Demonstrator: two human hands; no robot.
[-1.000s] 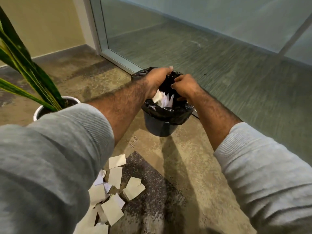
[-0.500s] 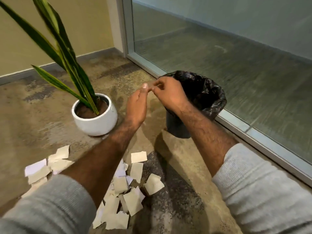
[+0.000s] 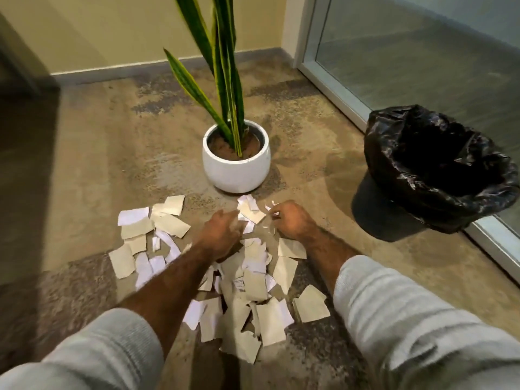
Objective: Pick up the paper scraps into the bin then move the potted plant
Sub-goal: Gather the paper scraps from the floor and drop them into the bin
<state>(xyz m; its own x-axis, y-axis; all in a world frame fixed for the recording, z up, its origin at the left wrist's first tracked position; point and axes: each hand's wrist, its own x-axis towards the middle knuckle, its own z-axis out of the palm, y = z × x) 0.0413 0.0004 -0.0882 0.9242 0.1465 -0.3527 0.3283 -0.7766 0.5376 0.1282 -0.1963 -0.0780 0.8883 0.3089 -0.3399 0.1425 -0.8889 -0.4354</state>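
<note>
Both hands — left hand [image 3: 222, 232], right hand [image 3: 291, 222] — curl closed on paper scraps [image 3: 253, 280], the pile's far edge.

both hands, left hand [image 3: 222, 232] and right hand [image 3: 292, 223], dropped from bin [image 3: 439, 175] to scraps [image 3: 253, 277].

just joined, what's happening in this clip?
A person is clearing torn paper scraps off the floor by hand. Both hands are down at the far edge of the pile: the left hand is gathering pieces, and the right hand is pinching a few small bits. Most scraps are still on the floor. The black-lined bin stands to the right, and the potted plant sits just behind the pile, not yet moved.
</note>
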